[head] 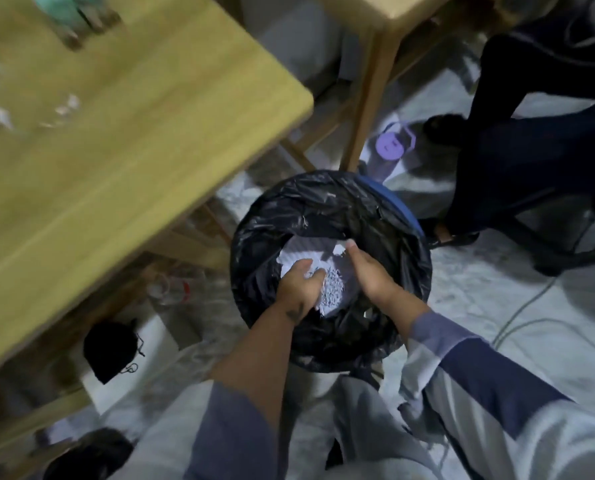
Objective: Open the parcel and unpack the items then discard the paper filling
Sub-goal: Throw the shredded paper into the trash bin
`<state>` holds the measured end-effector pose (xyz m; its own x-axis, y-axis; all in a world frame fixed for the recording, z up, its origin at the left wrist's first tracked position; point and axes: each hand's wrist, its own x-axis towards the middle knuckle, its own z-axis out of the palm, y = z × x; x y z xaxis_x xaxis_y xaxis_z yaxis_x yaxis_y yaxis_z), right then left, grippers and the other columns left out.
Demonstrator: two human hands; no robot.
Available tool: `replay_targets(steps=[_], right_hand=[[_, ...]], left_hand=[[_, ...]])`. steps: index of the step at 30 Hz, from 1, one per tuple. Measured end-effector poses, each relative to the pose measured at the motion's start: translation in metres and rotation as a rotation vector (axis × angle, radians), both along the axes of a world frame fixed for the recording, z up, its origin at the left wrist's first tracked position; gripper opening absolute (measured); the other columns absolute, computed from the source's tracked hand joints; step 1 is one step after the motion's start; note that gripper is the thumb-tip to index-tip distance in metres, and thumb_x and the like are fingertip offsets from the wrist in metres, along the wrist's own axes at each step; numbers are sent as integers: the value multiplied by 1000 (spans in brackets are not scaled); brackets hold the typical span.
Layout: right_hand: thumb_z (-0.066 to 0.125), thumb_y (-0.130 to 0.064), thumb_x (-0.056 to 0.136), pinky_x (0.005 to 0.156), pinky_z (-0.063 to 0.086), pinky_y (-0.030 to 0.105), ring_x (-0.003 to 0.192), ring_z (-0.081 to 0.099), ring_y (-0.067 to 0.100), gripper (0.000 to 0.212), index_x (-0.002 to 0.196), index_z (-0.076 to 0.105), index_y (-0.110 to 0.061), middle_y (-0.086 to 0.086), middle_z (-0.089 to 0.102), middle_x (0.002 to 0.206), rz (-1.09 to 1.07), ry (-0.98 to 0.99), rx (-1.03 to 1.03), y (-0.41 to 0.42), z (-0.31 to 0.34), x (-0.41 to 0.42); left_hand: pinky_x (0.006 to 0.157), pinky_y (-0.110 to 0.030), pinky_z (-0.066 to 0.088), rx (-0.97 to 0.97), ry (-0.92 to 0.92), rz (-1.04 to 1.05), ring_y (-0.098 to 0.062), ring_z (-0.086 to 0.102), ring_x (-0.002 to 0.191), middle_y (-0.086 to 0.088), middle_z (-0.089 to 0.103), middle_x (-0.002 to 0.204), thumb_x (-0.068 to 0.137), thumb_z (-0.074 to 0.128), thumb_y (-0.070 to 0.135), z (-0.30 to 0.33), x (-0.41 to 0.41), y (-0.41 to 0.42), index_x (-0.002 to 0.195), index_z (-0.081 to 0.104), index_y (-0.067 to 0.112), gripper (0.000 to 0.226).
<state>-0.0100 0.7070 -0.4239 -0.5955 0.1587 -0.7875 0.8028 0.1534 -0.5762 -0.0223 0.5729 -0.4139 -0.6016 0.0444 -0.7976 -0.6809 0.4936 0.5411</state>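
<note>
- Shredded paper is sitting at frame centre, inside the black-lined bin.
- Left hand is curling its fingers on the shreds; right hand, fingers loosely together, is steadying the other side.
- Discarding looks underway; next, both hands need to let go.
- The table is filling the upper left.

The bin liner is showing glossy black all round, with a strip of blue bin rim peeking out at its far right edge. Inside, the paper filling is looking pale white-lilac with a speckly shredded texture. The table is glowing yellowish wood with faint grain. The sleeves are going colour-block: navy, grey-blue and light grey. The bottle lid is reading purple, and the floor is showing whitish marbling.
</note>
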Motion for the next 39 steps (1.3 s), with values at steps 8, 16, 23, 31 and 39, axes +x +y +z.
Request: replay_targets(steps=[8, 16, 23, 31, 39], right_hand=[[38, -48, 96, 84, 47, 37, 85, 58, 24, 37, 94, 59, -18, 9, 63, 94, 115, 209, 96, 0, 175, -7], [42, -31, 96, 68, 40, 31, 74, 52, 20, 37, 103, 59, 1, 17, 60, 90, 409, 377, 198, -46, 253, -42], [46, -22, 95, 53, 40, 26, 70, 57, 21, 19, 112, 52, -18, 4, 58, 85, 439, 389, 44, -119, 297, -89], [49, -13, 91, 63, 43, 25, 82, 56, 18, 29, 118, 59, -17, 9, 63, 102, 416, 518, -53, -240, 292, -138], [43, -33, 95, 118, 9, 47, 147, 8, 30, 59, 148, 21, -21, 14, 16, 158, 872, 695, 575, -290, 219, -174]], left_hand=[[76, -22, 39, -5, 142, -74, -11, 54, 93, 0, 58, 126, 97, 47, 27, 177, -3, -10, 133, 50, 17, 38], [86, -15, 43, -97, 358, 66, -22, 57, 108, -5, 62, 120, 96, 48, 21, 256, -14, -69, 124, 58, 14, 31], [67, -24, 38, -142, 418, 247, -19, 53, 78, -9, 64, 95, 93, 48, 19, 276, -22, -150, 126, 57, 13, 35], [97, -27, 42, -274, 470, 186, -24, 57, 117, -8, 60, 129, 92, 53, 23, 258, -62, -256, 130, 54, 17, 39], [119, -49, -2, -654, 591, -257, -17, -6, 149, 7, 0, 162, 98, 33, 45, 196, -103, -304, 152, 12, 28, 60]])
